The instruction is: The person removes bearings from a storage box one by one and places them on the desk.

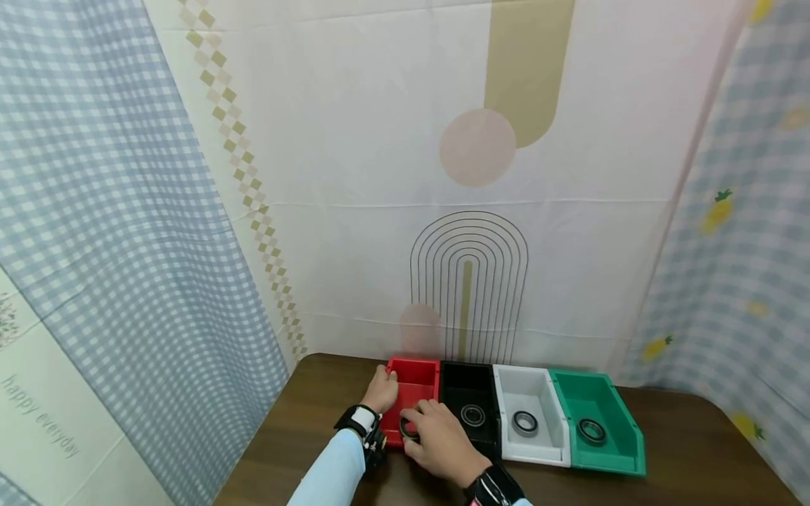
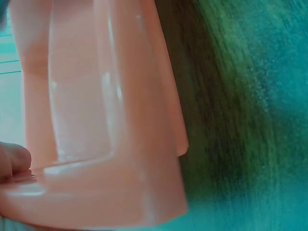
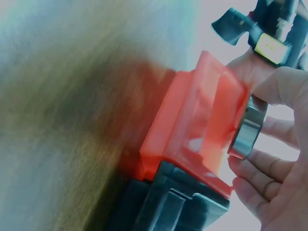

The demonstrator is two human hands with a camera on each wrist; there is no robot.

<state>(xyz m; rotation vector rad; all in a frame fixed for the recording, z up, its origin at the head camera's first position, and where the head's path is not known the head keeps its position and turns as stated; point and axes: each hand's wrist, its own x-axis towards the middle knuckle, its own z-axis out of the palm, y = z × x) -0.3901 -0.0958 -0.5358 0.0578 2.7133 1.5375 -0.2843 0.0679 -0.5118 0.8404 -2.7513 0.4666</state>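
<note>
My left hand point(image 1: 380, 391) grips the left wall of an open red bin point(image 1: 415, 392), with a fingertip point(image 2: 15, 160) over the rim in the left wrist view. My right hand point(image 1: 443, 437) pinches a ring-shaped metal bearing point(image 3: 249, 129) between thumb and fingers, on edge, at the front of the red bin. The head view shows this bearing partly behind the fingers. To the right stand a black bin point(image 1: 467, 379), a white bin point(image 1: 522, 385) and a green bin point(image 1: 585, 396), each with one bearing lying flat inside.
The four-coloured row of bins sits side by side on a dark brown wooden table point(image 1: 316, 422). Behind it hangs a pale patterned cloth point(image 1: 354, 267), with blue checked cloths point(image 1: 126, 211) at both sides. Both wrists carry black straps with devices.
</note>
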